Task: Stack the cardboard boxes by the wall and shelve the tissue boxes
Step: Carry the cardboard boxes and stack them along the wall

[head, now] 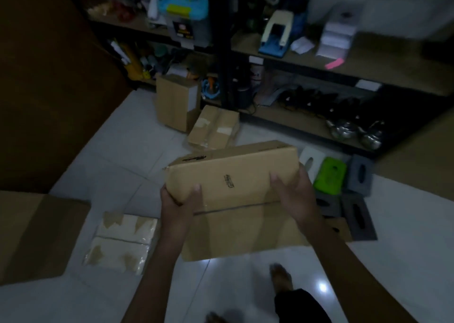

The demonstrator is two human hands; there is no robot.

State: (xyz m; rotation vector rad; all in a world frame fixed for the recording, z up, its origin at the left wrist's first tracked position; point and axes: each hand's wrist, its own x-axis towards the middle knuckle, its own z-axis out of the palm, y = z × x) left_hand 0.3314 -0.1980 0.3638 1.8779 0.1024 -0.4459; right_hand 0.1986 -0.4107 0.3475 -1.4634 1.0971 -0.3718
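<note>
- Both hands are on the big cardboard box [233,194], held above the white tiled floor [122,150] in front of the shelves [368,59].
- The left hand [178,199] clamps the near left corner, thumb on top and fingers curled underneath; the right hand [294,194] grips the right edge with its fingers wrapped over the far side.
- To do this well, I'd keep the box level and the grip wide, then turn towards the wall.
- Two smaller cardboard boxes [211,128] lie on the floor by the shelf post, likely where the stack goes; setting this wide one square should stop any lean.
- The tissue boxes [330,175], green, white and grey, sit just right of the load, so step clear of them.
- A flat wrapped pack [122,241] lies by the left foot's side.
</note>
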